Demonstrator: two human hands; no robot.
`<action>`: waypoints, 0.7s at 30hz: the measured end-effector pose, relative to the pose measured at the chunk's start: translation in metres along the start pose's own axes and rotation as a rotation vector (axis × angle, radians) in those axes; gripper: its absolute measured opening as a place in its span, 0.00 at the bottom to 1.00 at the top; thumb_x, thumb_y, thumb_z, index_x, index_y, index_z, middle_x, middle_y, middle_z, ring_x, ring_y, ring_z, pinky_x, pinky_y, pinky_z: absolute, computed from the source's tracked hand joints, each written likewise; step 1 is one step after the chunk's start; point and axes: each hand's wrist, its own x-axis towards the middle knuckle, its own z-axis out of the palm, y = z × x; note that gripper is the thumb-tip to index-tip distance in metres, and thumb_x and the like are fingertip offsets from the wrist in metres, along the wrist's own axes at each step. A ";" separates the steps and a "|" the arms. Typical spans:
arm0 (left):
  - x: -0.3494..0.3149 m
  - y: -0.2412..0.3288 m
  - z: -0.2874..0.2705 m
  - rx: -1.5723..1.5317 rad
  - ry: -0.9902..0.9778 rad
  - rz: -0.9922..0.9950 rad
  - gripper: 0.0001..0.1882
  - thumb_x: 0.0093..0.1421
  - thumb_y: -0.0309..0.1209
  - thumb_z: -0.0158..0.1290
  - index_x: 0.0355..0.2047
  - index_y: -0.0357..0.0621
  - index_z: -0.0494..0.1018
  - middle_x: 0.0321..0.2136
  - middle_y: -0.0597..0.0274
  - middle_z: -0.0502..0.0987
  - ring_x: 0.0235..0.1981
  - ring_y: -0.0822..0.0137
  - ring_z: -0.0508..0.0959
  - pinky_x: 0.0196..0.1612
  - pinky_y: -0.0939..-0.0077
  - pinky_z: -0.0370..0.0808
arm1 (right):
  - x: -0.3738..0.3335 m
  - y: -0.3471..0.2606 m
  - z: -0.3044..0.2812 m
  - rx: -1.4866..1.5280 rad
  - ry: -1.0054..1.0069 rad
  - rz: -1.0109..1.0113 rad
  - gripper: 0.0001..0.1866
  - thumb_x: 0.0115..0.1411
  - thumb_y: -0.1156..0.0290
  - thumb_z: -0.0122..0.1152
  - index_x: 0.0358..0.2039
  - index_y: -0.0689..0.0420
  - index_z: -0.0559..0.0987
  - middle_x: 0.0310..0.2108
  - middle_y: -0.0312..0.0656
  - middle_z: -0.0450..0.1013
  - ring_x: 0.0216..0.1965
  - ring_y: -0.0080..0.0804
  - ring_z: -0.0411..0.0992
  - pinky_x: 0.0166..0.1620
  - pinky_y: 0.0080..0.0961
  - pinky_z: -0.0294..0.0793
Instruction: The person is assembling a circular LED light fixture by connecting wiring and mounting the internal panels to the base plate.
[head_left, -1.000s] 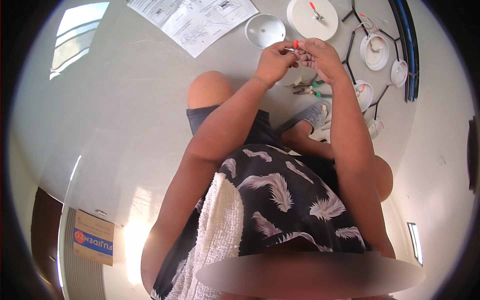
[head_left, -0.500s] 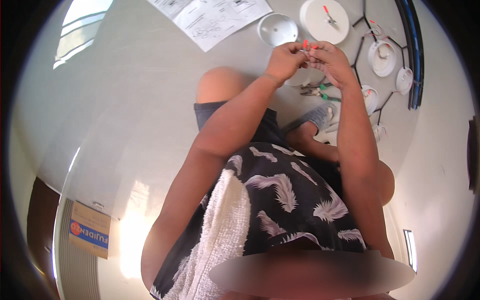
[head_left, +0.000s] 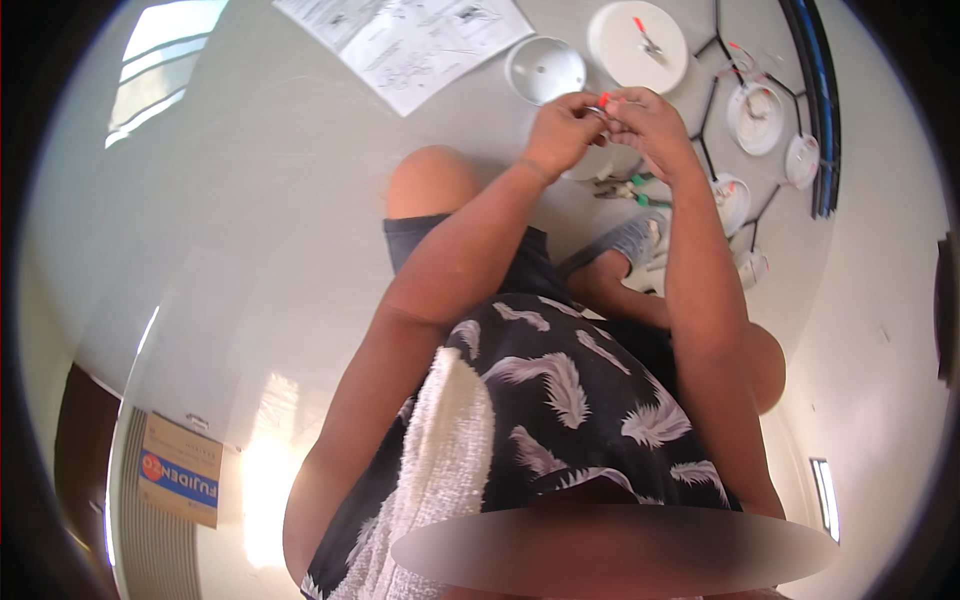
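Out in front of me, above the floor, my left hand [head_left: 562, 136] and my right hand [head_left: 648, 126] meet with their fingertips pinched together. Between them is a small piece with a bright orange-red end [head_left: 604, 100] and a thin silvery part. The fingers cover most of it, so its kind does not show. Partly hidden beneath the hands lies a pale round part [head_left: 588, 172]. Just below my right hand, pliers with green handles [head_left: 622, 187] rest on the floor. Beyond the hands are a white round cup-shaped cover [head_left: 545, 72] and a white disc [head_left: 632, 62].
On the disc lies a small orange-and-metal piece [head_left: 645, 38]. Printed instruction sheets [head_left: 410, 50] are spread at the far left. To the right stands a black rod frame [head_left: 708, 110] with several white round housings [head_left: 755, 120], beside a dark curved strip [head_left: 822, 110]. A cardboard box [head_left: 180, 468] is at lower left.
Two orange-red tips showed between my fingers before; now mostly one is visible, lower between the fingertips. My hands stay pinched together. The whole view has shifted slightly.
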 end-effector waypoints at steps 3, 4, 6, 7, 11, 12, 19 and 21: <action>0.001 0.000 0.004 0.001 0.014 -0.024 0.15 0.55 0.27 0.52 0.43 0.32 0.70 0.28 0.58 0.76 0.25 0.73 0.75 0.29 0.81 0.73 | -0.003 -0.005 0.005 -0.126 0.044 -0.045 0.19 0.52 0.73 0.61 0.43 0.64 0.69 0.30 0.41 0.73 0.30 0.23 0.71 0.34 0.18 0.72; 0.000 0.001 0.005 0.010 0.029 -0.018 0.15 0.55 0.27 0.52 0.43 0.32 0.70 0.28 0.58 0.76 0.25 0.73 0.75 0.29 0.81 0.73 | -0.002 -0.005 0.005 -0.122 0.027 -0.050 0.19 0.52 0.73 0.61 0.43 0.64 0.69 0.30 0.41 0.73 0.30 0.23 0.71 0.34 0.18 0.72; -0.001 0.002 0.005 -0.005 0.032 -0.016 0.15 0.56 0.26 0.51 0.43 0.32 0.68 0.29 0.58 0.76 0.24 0.73 0.75 0.28 0.81 0.73 | 0.001 -0.004 0.007 -0.189 0.013 -0.052 0.19 0.51 0.73 0.62 0.43 0.65 0.69 0.30 0.41 0.73 0.29 0.23 0.71 0.33 0.18 0.72; -0.001 0.001 0.005 0.026 0.025 -0.021 0.14 0.57 0.26 0.50 0.42 0.33 0.66 0.30 0.59 0.74 0.25 0.72 0.75 0.28 0.81 0.73 | -0.001 -0.007 0.009 -0.194 0.023 -0.053 0.20 0.50 0.73 0.62 0.43 0.65 0.69 0.30 0.42 0.73 0.29 0.22 0.71 0.32 0.17 0.72; 0.001 -0.003 0.005 0.011 0.008 -0.012 0.11 0.58 0.24 0.47 0.41 0.34 0.65 0.30 0.59 0.73 0.26 0.72 0.75 0.28 0.80 0.74 | 0.003 -0.007 0.013 -0.261 0.042 -0.050 0.22 0.49 0.74 0.62 0.44 0.66 0.68 0.29 0.41 0.73 0.28 0.22 0.71 0.31 0.17 0.72; 0.002 -0.004 0.004 0.006 -0.001 -0.010 0.10 0.58 0.24 0.46 0.41 0.35 0.65 0.30 0.59 0.73 0.27 0.72 0.75 0.28 0.80 0.74 | 0.002 -0.008 0.014 -0.263 0.057 -0.060 0.22 0.49 0.74 0.62 0.44 0.66 0.68 0.29 0.41 0.73 0.28 0.21 0.71 0.31 0.16 0.71; 0.001 -0.003 0.004 -0.017 -0.024 -0.005 0.09 0.59 0.22 0.44 0.40 0.36 0.65 0.31 0.59 0.73 0.29 0.71 0.75 0.29 0.78 0.75 | 0.001 -0.009 0.018 -0.362 0.061 -0.107 0.22 0.51 0.76 0.60 0.46 0.68 0.66 0.25 0.37 0.71 0.24 0.18 0.68 0.29 0.14 0.68; 0.002 -0.004 0.004 -0.025 -0.028 -0.009 0.09 0.59 0.22 0.44 0.40 0.36 0.65 0.31 0.58 0.73 0.30 0.71 0.76 0.29 0.78 0.75 | 0.001 -0.009 0.019 -0.361 0.066 -0.111 0.22 0.51 0.76 0.59 0.46 0.68 0.66 0.25 0.38 0.72 0.25 0.18 0.69 0.29 0.14 0.68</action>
